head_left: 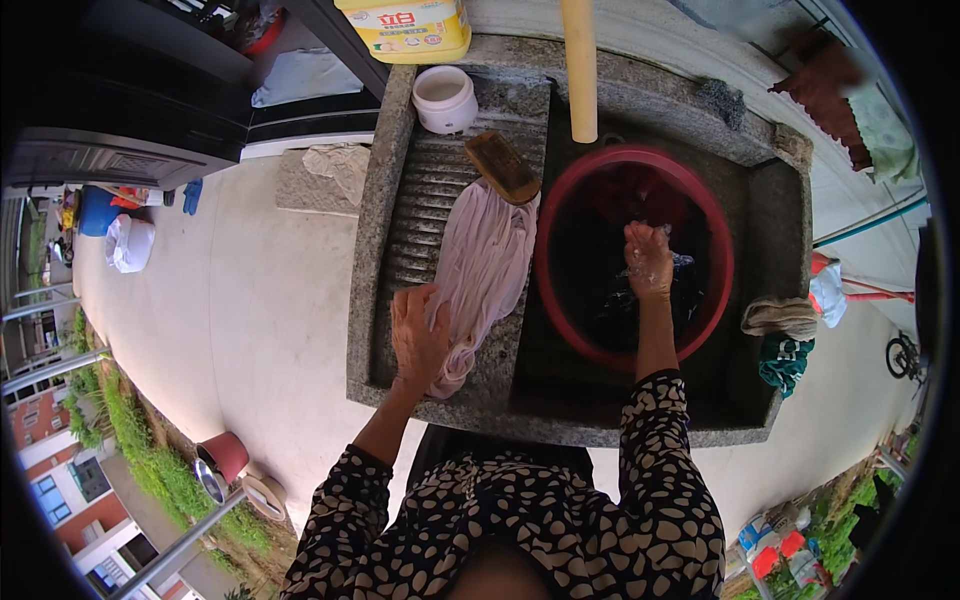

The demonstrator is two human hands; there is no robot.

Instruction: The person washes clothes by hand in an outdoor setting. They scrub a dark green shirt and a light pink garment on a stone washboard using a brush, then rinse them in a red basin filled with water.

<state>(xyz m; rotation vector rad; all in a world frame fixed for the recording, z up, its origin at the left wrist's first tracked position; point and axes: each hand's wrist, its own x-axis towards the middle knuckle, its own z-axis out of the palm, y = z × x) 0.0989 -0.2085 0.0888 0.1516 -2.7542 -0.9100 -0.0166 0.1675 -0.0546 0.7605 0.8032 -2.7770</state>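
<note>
Meanwhile the left hand (418,335) lies flat, fingers spread, pressing the pale pink cloth (484,275) onto the ribbed washboard (425,215) of the stone sink (380,200). A wooden scrub brush (502,166) rests on the cloth's far end. The right hand (648,260) is closed around dark wet laundry (690,285) inside the red basin (545,230), beside the washboard.

Stone wash sink (375,230) w/ ribbed washboard side: pink cloth (485,265) spread on ribs, wooden scrub brush (503,166) at its top end, white tub (445,98) on back ledge. Red basin (634,258) sits in deep side; folded rags (780,318) on right rim.
</note>
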